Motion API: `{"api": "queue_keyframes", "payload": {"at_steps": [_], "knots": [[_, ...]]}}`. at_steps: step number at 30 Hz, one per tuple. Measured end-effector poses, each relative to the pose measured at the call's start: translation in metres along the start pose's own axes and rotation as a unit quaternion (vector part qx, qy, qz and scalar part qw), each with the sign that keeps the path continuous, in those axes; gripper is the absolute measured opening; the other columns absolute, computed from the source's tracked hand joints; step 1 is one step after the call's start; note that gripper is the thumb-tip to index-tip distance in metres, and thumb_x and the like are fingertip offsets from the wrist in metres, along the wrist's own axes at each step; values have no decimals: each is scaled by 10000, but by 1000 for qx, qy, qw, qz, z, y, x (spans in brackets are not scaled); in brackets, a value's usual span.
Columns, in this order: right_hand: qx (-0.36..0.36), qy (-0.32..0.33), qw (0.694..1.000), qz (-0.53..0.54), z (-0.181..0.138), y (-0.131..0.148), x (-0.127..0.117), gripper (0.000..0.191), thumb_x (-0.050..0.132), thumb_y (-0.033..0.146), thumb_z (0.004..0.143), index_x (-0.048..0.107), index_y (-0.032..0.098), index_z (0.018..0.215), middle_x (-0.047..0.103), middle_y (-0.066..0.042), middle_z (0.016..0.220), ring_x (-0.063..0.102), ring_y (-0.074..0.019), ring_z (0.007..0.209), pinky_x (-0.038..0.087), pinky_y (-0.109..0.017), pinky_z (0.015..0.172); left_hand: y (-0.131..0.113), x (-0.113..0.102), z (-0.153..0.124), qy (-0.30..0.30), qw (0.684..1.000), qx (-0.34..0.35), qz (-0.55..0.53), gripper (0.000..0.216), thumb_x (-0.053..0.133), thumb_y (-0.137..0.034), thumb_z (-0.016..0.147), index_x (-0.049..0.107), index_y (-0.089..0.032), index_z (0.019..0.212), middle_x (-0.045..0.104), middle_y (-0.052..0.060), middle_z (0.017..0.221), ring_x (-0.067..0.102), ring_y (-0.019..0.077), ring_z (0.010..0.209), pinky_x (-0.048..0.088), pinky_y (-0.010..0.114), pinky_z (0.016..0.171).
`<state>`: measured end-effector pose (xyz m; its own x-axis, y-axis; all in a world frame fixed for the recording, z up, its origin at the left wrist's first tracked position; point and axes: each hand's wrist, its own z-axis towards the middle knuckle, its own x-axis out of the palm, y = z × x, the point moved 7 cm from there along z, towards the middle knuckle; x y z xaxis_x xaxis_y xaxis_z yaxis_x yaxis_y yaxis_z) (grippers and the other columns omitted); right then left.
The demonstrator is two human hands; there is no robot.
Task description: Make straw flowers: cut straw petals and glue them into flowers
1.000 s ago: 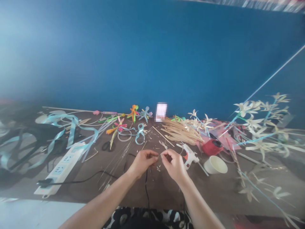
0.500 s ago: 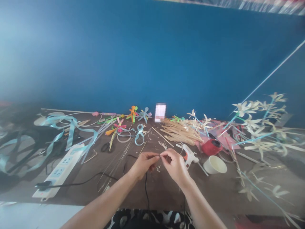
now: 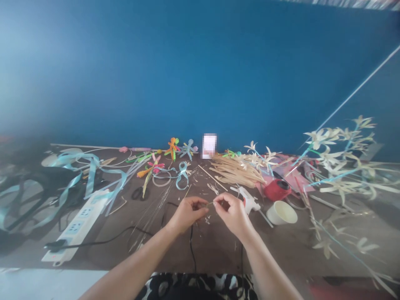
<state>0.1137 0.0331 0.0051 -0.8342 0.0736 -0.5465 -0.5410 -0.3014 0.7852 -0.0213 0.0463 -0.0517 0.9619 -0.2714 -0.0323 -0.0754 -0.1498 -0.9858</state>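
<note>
My left hand and my right hand are close together above the middle of the dark table. A short, thin tan strip spans the small gap between their fingertips. Each hand pinches one end of it; its exact kind is too small to make out. Beside my right hand lies a white glue gun, partly hidden by that hand. Beyond the hands are a bundle of long dry straw-coloured strips and small pale scraps.
On the right stand a cream cup, a red spool and pale flower sprays. To the left are a power strip with a black cord, light-blue ribbon, dark scissors and colourful pipe-cleaner figures. A blue wall rises behind.
My fingertips have drawn slightly apart, and the thin strip shows more plainly between them. The camera view has shifted a little.
</note>
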Motion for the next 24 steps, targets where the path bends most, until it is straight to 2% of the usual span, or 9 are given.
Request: {"api": "queue_keyframes", "payload": {"at_steps": [3,7,16,24], "knots": [[5,2,1000,-2,-2,0,0,112,459,180,722,570,185,709,575,-2,634,511,-128,570,401,-223,554,-1,0,0,-10,1000,13,18,289,629,-359,602,626,-149,799,494,-38,473,402,66,377,300,182,379],[7,1,1000,1,-3,-1,-3,125,446,197,732,563,185,691,558,4,607,508,-125,560,392,-218,536,2,-1,1,-28,999,-4,31,279,596,-409,621,636,-151,718,484,-32,445,369,63,354,256,183,351],[27,-7,999,21,-5,-10,-7,115,450,213,744,547,179,692,535,12,585,487,-117,528,372,-209,499,3,3,-1,5,1000,-30,6,257,619,-343,599,630,-149,767,518,-29,488,383,63,374,283,185,373],[37,-32,998,38,-5,-14,-12,119,443,230,749,517,178,672,499,18,562,444,-102,480,354,-203,460,3,-6,1,-40,999,-30,14,199,580,-324,627,624,-142,695,468,-40,424,351,57,352,249,176,360]]}}
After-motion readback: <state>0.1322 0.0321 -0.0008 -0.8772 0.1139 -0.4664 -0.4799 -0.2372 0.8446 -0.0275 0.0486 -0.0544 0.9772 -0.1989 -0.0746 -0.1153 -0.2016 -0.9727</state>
